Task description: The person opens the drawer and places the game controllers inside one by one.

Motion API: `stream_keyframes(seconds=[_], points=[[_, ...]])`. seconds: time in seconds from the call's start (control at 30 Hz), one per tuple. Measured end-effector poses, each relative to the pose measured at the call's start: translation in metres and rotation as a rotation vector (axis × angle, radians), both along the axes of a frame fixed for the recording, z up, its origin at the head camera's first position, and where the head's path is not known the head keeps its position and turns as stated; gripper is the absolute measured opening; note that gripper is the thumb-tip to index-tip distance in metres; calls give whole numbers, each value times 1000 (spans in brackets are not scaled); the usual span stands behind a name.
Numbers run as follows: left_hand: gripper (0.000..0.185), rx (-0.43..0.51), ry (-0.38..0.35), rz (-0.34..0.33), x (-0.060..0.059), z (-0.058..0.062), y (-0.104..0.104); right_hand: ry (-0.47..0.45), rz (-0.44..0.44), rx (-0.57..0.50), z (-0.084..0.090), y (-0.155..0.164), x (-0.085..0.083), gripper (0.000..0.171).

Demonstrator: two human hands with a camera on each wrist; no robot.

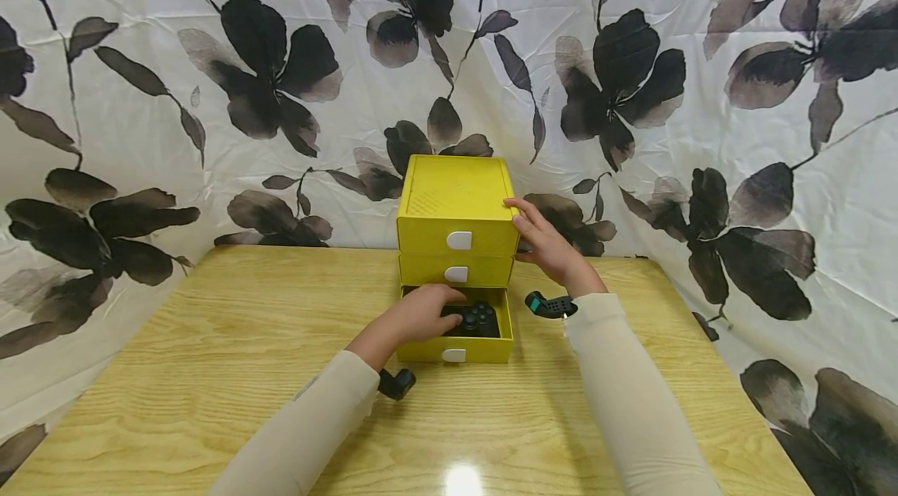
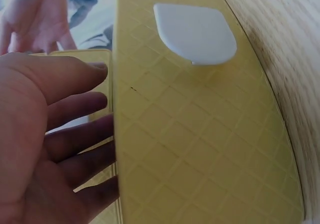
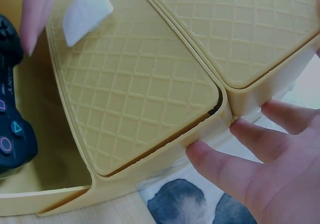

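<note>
I see my left hand reaching into the open bottom drawer of a small yellow plastic chest of three drawers, which stands on the pale wooden table. The hand lies on a black plastic game controller that sits inside that drawer. The fingers look bent over its left side, but I cannot tell if they truly grip it, because the hand covers that part. In the left wrist view the fingers look straight and a little spread, beside the drawer's front wall.

My right hand rests on the right side of the chest, up by the top drawer. Its fingers are straight and a little spread, with the tips pressing on the yellow edge.

I think the controller is hard, light and a bit smooth, so it could slip. The two side grips look like the best place to hold it. The chest looks light too, so it may slide if nothing steadies it.

Half of the controller is hidden under my hand. Small dark straps with cameras sit at both wrists. The cloth with big dark flowers hangs behind
</note>
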State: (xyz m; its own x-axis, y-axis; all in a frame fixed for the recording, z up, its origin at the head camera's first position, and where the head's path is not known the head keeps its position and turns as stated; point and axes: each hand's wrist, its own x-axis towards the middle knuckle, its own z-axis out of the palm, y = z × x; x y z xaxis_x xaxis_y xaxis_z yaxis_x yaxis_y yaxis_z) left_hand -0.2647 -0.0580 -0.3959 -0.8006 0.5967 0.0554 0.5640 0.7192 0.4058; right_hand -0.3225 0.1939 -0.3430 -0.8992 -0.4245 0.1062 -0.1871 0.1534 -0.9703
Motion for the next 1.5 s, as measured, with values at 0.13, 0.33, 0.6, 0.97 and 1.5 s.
stream_keyframes(seconds=[0.13, 0.33, 0.6, 0.97, 1.5], points=[[41, 36, 10, 13, 6, 3, -4, 2, 2, 2, 0, 0, 0, 50], [40, 95, 79, 20, 16, 4, -11, 1, 2, 4, 0, 0, 0, 49], [35, 182, 156, 28, 35, 9, -16, 0, -7, 4, 1, 0, 0, 50], [32, 226, 184, -3, 56, 7, -20, -52, -43, -12, 9, -6, -2, 52], [31, 268, 118, 21, 68, -6, -25, -115, -91, 4, 14, -13, -3, 52]])
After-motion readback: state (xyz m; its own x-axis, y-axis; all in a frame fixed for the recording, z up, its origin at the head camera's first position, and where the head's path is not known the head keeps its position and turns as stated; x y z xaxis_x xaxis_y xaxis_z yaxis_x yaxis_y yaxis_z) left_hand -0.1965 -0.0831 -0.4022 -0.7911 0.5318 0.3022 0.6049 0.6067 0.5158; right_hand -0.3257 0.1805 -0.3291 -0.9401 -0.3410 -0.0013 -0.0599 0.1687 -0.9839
